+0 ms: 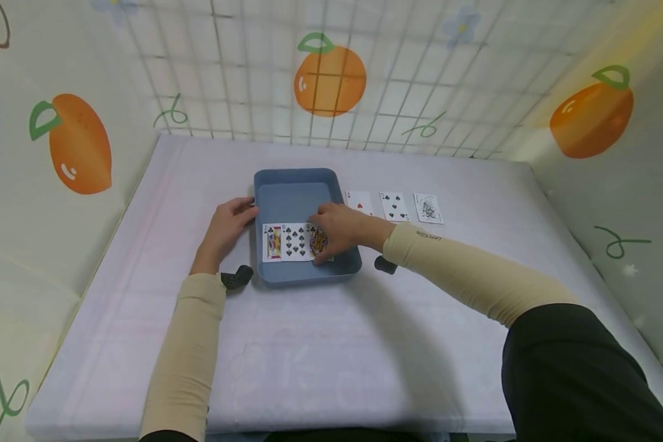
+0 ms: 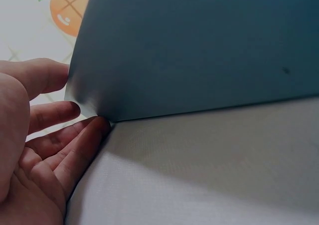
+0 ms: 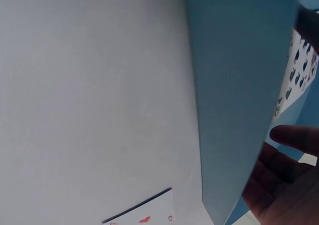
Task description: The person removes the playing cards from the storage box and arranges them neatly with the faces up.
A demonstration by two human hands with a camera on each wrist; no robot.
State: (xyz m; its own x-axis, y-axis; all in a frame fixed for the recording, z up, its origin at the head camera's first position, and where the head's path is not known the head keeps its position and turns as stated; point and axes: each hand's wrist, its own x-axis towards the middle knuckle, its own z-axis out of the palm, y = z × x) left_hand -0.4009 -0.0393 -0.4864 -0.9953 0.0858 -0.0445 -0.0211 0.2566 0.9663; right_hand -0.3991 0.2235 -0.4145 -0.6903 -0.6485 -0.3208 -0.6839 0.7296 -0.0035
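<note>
Head view: right hand [image 1: 337,230] lies flat inside the blue tray [image 1: 295,190], fingers straight, pressing the queen card [image 1: 317,241], rightmost of three along the near wall. Left hand [image 1: 229,224], fingers straight, touches the tray's left wall. Spare cards [image 1: 395,207] lie rightward on the table [image 1: 331,344].

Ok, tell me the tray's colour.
The tray is a plain muted blue, clearest in the head view.

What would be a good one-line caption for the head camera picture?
Right hand lays a third card in a blue tray steadied by the left hand; three cards wait alongside.
</note>
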